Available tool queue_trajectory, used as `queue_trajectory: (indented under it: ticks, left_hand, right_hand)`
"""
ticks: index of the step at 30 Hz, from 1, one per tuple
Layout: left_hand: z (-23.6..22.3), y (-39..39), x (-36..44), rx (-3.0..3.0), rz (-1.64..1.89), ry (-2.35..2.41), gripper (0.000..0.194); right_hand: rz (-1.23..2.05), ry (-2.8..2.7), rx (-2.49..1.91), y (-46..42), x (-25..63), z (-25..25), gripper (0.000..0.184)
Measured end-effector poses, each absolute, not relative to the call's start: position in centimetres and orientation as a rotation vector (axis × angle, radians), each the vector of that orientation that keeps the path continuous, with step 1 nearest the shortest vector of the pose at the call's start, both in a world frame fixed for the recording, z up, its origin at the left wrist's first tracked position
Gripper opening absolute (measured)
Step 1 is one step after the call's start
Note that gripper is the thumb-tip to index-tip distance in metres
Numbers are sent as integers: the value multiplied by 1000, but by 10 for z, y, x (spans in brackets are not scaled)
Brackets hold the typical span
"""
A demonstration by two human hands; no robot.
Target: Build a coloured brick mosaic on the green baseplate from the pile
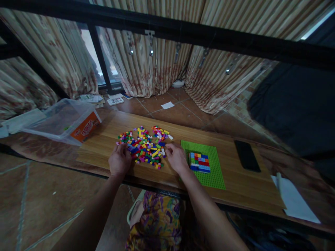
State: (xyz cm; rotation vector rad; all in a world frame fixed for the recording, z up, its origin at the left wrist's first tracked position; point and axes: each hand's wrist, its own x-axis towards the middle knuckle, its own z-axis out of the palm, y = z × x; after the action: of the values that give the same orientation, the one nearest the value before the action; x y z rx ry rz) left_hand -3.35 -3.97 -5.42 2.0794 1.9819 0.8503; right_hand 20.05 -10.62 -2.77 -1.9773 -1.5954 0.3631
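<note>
Looks like a room in a home, exact room unclear. Long patterned curtains (pixel 172 66) hang by dark-framed windows (pixel 91 52), reddish-brown tiles (pixel 149 104) cover the floor, and papers (pixel 91 99) lie by the window. Low wooden board (pixel 235 181) holds toy bricks (pixel 145 146), green baseplate (pixel 216 167) and phone (pixel 247 156); clear plastic bin (pixel 65 118) beside.

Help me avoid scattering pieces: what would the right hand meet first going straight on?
The right hand would likely meet the loose bricks beside its fingertips; whether they touch is unclear.
</note>
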Motion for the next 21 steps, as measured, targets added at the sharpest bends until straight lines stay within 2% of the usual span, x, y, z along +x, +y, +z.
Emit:
queue_trajectory:
  ticks: [13,21]
  left_hand:
    - [-55,-41,-33,2049,853,1995,27]
    - [-54,-40,-34,2061,874,1974,28]
  right_hand:
    - [231,-1788,-1922,-79,173,-32,17]
    - [244,-1590,-1916,-94,171,-32,21]
